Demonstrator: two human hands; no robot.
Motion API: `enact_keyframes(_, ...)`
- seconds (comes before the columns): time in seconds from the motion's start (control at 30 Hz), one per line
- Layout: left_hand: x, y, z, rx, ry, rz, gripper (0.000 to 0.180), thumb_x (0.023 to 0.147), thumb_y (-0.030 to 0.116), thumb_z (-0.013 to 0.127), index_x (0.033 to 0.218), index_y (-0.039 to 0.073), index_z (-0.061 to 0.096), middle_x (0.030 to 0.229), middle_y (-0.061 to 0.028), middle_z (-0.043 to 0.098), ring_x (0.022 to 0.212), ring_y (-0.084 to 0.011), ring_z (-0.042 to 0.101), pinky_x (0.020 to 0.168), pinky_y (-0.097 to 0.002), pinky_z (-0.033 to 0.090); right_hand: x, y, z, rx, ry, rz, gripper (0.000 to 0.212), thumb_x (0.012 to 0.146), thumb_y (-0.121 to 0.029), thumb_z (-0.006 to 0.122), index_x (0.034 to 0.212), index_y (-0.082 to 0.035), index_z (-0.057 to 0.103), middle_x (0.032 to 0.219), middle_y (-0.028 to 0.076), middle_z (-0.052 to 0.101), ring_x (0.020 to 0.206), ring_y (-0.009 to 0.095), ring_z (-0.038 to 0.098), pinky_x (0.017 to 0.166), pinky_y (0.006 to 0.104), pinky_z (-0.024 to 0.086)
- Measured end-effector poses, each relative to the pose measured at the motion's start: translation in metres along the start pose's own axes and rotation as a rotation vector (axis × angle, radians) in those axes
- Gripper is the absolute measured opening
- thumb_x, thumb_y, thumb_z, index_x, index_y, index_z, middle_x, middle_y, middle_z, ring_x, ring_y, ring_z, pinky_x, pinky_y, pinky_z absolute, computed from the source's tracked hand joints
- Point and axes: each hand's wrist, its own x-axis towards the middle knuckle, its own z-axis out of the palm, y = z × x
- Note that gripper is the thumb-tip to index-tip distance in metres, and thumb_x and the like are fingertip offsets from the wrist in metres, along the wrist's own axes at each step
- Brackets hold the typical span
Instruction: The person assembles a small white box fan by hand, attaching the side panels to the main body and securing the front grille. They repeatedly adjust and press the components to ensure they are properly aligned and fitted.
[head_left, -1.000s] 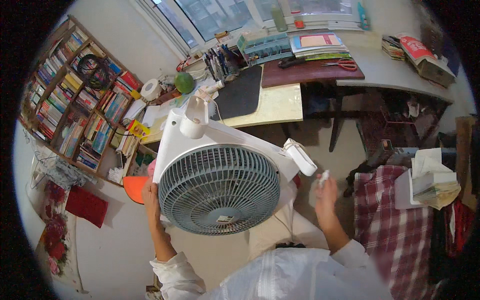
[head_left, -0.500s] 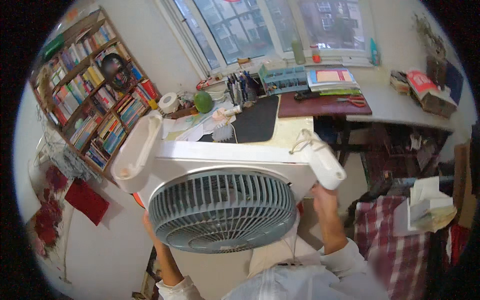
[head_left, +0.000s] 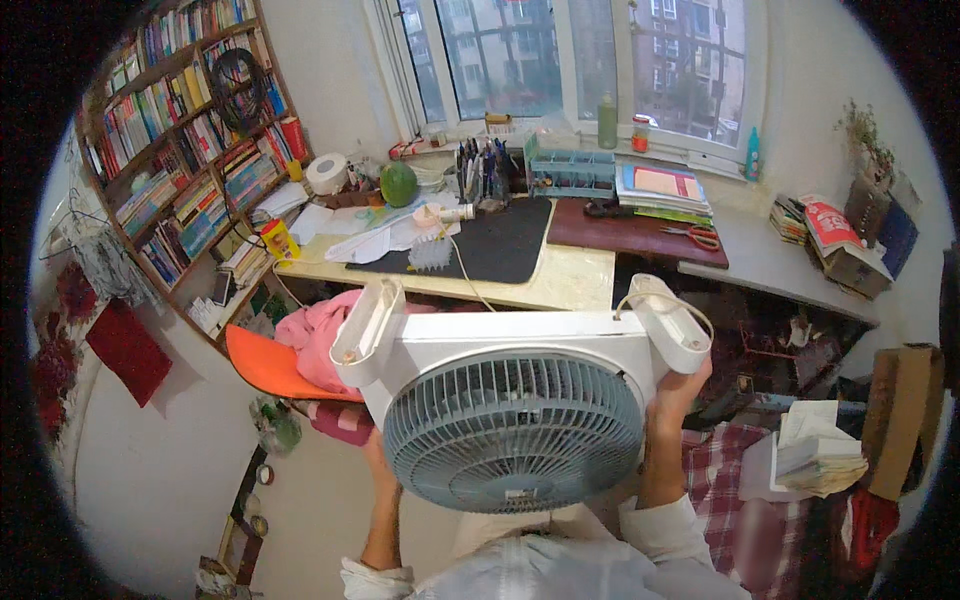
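Two hands hold the fan between them, the left hand (head_left: 382,465) gripping the left edge and the right hand (head_left: 682,392) gripping the right edge, just under the foot-like block there; the fingertips are mostly hidden behind the housing, so how far they curl cannot be told. The fan (head_left: 515,430) hangs in front of the person's body, on the near side of the desk (head_left: 585,278), its grey grille tilted up toward the head. A grip on opposite sides probably suits so broad and boxy a thing, sharing its weight and keeping it level, while the fingers stay off the slats. Its two hollow white blocks point away from the body, which suggests that the base is turned uppermost. A thin cord (head_left: 690,305) loops by the right block, perhaps tucked there to keep it from trailing. Left of the fan, pink cloth (head_left: 322,335) lies heaped on an orange seat (head_left: 262,365); the desk's black mat (head_left: 505,240) lies beyond, likely as a writing surface, with pens (head_left: 484,175) standing within reach of it.
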Motion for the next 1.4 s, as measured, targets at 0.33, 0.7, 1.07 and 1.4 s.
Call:
enact_keyframes(0.33, 0.061, 0.261, 0.012, 0.107, 0.182, 1.073, 0.03, 0.106, 0.029, 0.056, 0.128, 0.009, 0.061, 0.129, -0.0198, 0.064, 0.103, -0.0297, 0.068, 0.093, -0.0448, 0.054, -0.006, -0.004, 0.024, -0.048, -0.056, 0.004, 0.022, 0.107, -0.02, 0.059, 0.101, 0.002, 0.059, 0.096, 0.004, 0.061, 0.091, 0.011, 0.054, 0.083, 0.0276, 0.046)
enact_keyframes(0.7, 0.157, 0.252, 0.089, 0.504, -0.608, 0.365, 0.036, 0.1, 0.037, 0.066, 0.117, 0.006, 0.073, 0.115, -0.0152, 0.071, 0.103, -0.0336, 0.07, 0.09, -0.0411, 0.054, -0.004, -0.025, -0.005, -0.364, -0.189, -0.079, 0.016, 0.103, -0.014, 0.064, 0.097, 0.0, 0.065, 0.089, 0.001, 0.063, 0.083, 0.011, 0.055, 0.08, 0.0287, 0.047)
enact_keyframes(1.07, 0.157, 0.251, 0.13, 0.653, -0.551, 0.357, 0.04, 0.103, 0.046, 0.059, 0.115, 0.011, 0.075, 0.1, -0.0135, 0.068, 0.095, -0.0334, 0.069, 0.084, -0.0448, 0.053, -0.018, -0.048, 0.03, 0.1, -0.311, 0.311, 0.025, 0.091, -0.007, 0.08, 0.109, 0.004, 0.065, 0.099, 0.008, 0.069, 0.08, 0.008, 0.064, 0.052, 0.0231, 0.049)
enact_keyframes(1.4, 0.145, 0.254, 0.124, 0.627, -0.5, 0.425, 0.034, 0.102, 0.036, 0.061, 0.111, 0.006, 0.076, 0.094, -0.0166, 0.065, 0.089, -0.0372, 0.067, 0.08, -0.0481, 0.052, 0.001, -0.039, 0.028, -0.405, -0.27, 0.195, 0.036, 0.08, -0.009, 0.089, 0.108, 0.007, 0.073, 0.095, 0.008, 0.076, 0.084, 0.012, 0.066, 0.079, 0.0301, 0.054)
